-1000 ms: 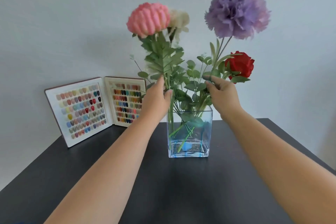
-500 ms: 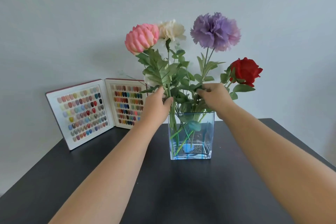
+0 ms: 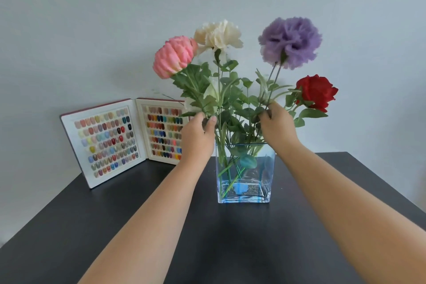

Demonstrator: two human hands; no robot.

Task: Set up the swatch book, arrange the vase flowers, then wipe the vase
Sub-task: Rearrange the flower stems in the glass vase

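A clear square glass vase (image 3: 267, 182) stands mid-table with green stems in it. Above it are a pink flower (image 3: 174, 56), a cream flower (image 3: 217, 34), a purple flower (image 3: 289, 41) and a red rose (image 3: 317, 92). My left hand (image 3: 198, 136) pinches the pink flower's leafy stem just above the vase's left rim. My right hand (image 3: 277, 125) grips the purple flower's stem above the right rim. The swatch book (image 3: 119, 140) stands open and upright at the back left, showing rows of coloured nail chips; my left hand hides its right edge.
The dark table (image 3: 207, 237) ends at a pale wall (image 3: 92, 30) right behind the book and flowers. Its left and right edges slant inward toward the back.
The flowers have sunk lower in view and spread apart; the cream flower now shows fully beside the pink one. Both hands stay on the stems above the vase.
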